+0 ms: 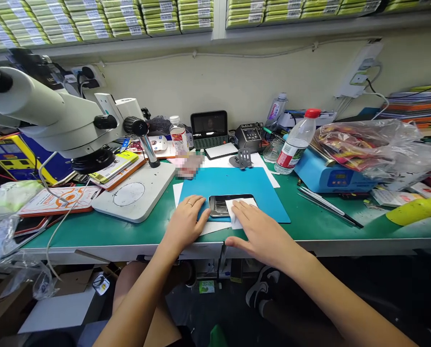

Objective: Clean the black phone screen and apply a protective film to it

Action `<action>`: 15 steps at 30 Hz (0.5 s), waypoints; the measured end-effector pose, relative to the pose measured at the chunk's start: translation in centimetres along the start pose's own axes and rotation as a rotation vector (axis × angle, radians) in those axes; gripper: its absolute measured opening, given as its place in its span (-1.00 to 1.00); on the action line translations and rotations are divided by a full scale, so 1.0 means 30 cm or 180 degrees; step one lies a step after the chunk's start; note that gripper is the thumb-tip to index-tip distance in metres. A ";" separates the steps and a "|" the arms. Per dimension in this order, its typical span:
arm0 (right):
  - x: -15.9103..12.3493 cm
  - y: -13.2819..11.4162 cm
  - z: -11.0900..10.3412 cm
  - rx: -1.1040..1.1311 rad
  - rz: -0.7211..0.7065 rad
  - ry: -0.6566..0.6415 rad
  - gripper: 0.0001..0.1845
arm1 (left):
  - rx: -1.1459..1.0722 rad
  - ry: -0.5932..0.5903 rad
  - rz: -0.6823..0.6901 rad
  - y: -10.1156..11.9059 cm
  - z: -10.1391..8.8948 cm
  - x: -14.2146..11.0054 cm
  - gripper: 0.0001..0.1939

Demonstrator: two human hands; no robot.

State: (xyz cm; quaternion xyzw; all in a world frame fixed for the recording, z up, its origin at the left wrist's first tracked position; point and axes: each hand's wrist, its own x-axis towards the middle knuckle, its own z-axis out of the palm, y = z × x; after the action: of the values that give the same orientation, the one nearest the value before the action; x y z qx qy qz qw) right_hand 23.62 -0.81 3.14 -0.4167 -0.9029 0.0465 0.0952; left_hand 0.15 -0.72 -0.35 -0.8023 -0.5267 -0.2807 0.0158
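Green bench (pixel 128 231), microscope (pixel 63 115), red-capped bottle (pixel 295 145); left fingers (pixel 191 203) unclenched, right fingers (pixel 242 209) flat on wipe (pixel 234 220)

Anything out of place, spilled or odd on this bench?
Yes: a pixelated patch covers the far left corner of the blue mat, hiding whatever lies there. A plastic bag is also heaped over the blue device, an awkward perch. No spill shows around the phone-like device.
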 end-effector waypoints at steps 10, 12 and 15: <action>0.034 0.030 0.006 -0.0046 -0.0087 0.0198 0.04 | -0.0053 -0.0143 -0.0097 0.005 -0.002 0.005 -0.57; 0.030 0.033 0.010 -0.0046 -0.0058 0.0169 0.06 | -0.0020 -0.0148 -0.0129 0.007 -0.001 0.008 -0.57; 0.057 0.041 0.025 0.0038 -0.0009 0.0182 0.03 | 0.0004 -0.0184 -0.0134 0.005 -0.001 0.010 -0.55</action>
State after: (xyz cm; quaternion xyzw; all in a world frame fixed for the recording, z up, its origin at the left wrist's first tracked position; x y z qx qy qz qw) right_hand 23.29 1.28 2.43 -0.4159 -0.9001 0.0398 0.1236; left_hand 0.33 -0.54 -0.14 -0.7987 -0.5438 -0.2574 -0.0049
